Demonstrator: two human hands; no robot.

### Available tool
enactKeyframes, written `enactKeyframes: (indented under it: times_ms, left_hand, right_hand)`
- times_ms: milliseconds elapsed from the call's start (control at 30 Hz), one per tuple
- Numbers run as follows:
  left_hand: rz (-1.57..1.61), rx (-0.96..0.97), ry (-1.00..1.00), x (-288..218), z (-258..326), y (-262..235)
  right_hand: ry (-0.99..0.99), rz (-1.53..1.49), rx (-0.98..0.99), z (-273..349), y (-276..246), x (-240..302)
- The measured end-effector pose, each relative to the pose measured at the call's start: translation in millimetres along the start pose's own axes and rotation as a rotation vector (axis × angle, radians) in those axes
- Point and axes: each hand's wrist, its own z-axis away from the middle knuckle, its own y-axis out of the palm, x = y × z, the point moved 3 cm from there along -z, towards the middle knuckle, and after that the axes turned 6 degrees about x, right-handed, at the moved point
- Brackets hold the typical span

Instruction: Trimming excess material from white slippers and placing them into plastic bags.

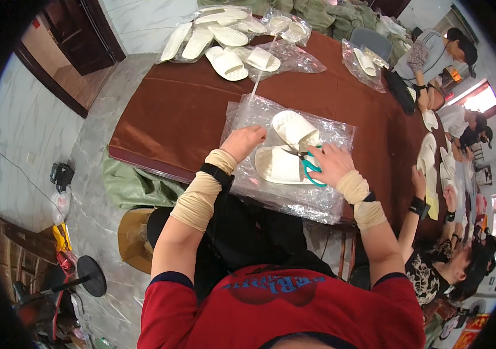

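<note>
In front of me a pair of white slippers lies on clear plastic bags (pixel 323 206). The upper slipper (pixel 294 128) points away at a slant; the lower slipper (pixel 274 164) lies sideways, nearer to me. My right hand (pixel 332 164) grips teal-handled scissors (pixel 312 168), whose dark blades reach over the slippers. Left of the pair, above the plastic, my left hand (pixel 247 141) is closed with its fingers bent together. Whatever may be pinched in those fingertips is too small to make out.
A brown cloth covers the table (pixel 169 119). Bagged white slippers (pixel 198 42) are heaped at its far end, with another bagged pair (pixel 364 61) at the far right. Co-workers sit along the right side, one co-worker's hand (pixel 418 181) close to my right arm. A stand (pixel 91 276) is at lower left.
</note>
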Motion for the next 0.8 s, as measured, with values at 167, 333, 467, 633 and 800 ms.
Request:
enactKeyframes:
  times_ms: [167, 333, 467, 633, 800]
  left_hand:
    - [0.106, -0.115, 0.067, -8, -4, 0]
    - [0.124, -0.136, 0.107, -13, -7, -3]
    - [0.158, -0.221, 0.023, -8, 7, -20]
    - [0.489, -0.551, -0.194, -22, 77, -108]
    - [0.298, -0.888, -0.518, -3, 208, -159]
  right_hand:
    - [-0.188, 0.139, 0.050, -32, -14, 22]
    - [-0.260, 0.181, 0.207, -53, -9, 34]
    - [-0.211, 0.084, 0.203, -36, -13, 33]
    - [0.240, -0.279, -0.065, 35, 8, -43]
    - [0.591, -0.190, 0.082, 113, 86, -138]
